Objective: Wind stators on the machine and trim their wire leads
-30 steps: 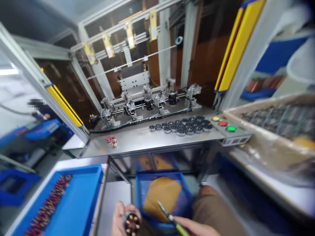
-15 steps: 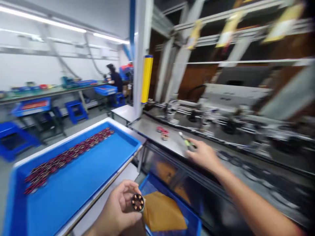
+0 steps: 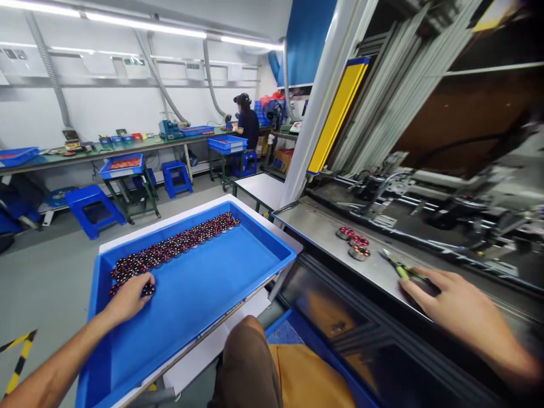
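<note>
My left hand (image 3: 130, 297) reaches into the blue tray (image 3: 199, 294), its fingers closed on a round wound motor stator (image 3: 148, 289). That stator is at the near-left end of rows of similar stators (image 3: 178, 245) with dark, red and copper-coloured parts. Over the metal ledge at right, my right hand (image 3: 453, 297) has thumb and fingers around the green-and-black handles of small pliers (image 3: 399, 267). The jaws of the pliers point away to the left. Three stators (image 3: 357, 247) sit on the ledge just beyond the pliers' tips.
Behind the ledge stands a machine with metal fixtures (image 3: 386, 190) and a yellow guard bar (image 3: 340, 116). A blue bin with brown-yellow material (image 3: 308, 374) is below, beside my knee (image 3: 250, 362). A person (image 3: 247, 122) sits at the far bench, near blue stools (image 3: 176, 177).
My left hand has carried a stator from above the bin leftward into the tray. My right hand stays at the pliers on the ledge. The view has swung left.
</note>
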The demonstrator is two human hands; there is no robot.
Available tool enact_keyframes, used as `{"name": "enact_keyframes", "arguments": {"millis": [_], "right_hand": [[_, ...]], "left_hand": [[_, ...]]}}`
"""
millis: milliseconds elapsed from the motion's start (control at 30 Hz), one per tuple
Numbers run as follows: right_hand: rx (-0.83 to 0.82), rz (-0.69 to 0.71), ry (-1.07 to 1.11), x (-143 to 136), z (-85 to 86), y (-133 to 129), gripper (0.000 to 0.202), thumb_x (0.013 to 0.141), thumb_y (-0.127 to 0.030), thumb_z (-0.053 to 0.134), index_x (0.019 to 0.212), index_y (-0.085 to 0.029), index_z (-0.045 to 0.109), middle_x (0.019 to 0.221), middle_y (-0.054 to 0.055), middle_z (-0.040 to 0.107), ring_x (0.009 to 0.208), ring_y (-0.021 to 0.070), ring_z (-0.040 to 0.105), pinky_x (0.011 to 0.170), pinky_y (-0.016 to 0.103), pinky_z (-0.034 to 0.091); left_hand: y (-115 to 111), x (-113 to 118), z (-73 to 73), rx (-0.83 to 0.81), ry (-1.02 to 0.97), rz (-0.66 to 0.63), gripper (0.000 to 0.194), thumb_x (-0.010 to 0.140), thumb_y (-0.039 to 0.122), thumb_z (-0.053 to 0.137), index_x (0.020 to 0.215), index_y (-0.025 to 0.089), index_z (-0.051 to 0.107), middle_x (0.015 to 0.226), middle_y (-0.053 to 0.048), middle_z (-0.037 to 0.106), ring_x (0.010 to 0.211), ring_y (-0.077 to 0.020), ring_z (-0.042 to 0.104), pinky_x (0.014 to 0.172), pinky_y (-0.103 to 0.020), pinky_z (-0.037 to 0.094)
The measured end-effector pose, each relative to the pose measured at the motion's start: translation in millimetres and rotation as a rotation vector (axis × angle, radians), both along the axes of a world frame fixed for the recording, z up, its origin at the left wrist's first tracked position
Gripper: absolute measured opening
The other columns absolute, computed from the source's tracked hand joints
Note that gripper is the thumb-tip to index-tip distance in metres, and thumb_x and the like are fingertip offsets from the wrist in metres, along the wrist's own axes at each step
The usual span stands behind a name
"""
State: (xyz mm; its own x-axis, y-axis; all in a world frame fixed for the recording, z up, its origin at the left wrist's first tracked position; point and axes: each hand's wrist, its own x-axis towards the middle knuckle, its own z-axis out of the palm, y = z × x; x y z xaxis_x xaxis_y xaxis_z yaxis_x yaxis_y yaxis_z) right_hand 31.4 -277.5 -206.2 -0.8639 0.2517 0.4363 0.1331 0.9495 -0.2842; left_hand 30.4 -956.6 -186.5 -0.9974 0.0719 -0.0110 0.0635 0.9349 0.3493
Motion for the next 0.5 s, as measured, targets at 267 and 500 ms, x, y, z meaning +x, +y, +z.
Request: {"name": "enact_keyframes", "arguments": {"millis": [267,500], "right_hand": [[-0.014,-0.069,-0.104,5,17.1,-17,0.041,0.074,-0.046,0.058,0.095,-0.014,0.071,0.112,0.025,0.068,0.107,0.0368,0.062,0.092,0.047,0.047],[-0.009,-0.105,-0.119,8,30.7,-36,0.033,0.081,-0.030,0.056,0.103,-0.010,0.070,0.114,0.020,0.067,0.109,0.0310,0.062,0.097,0.043,0.046]], "left_hand": [[-30,-26,-15.6,-0.242,0.094,0.025,0.012,0.071,0.034,0.051,0.074,0.024,0.057,0.085,-0.009,0.071,0.087,-0.0295,0.065,0.080,-0.039,0.048],[-36,-32,-12.2,-0.354,0.231,0.087,0.025,0.070,0.037,0.042,0.081,0.021,0.059,0.080,-0.009,0.067,0.083,-0.0368,0.063,0.072,-0.048,0.051]]}}
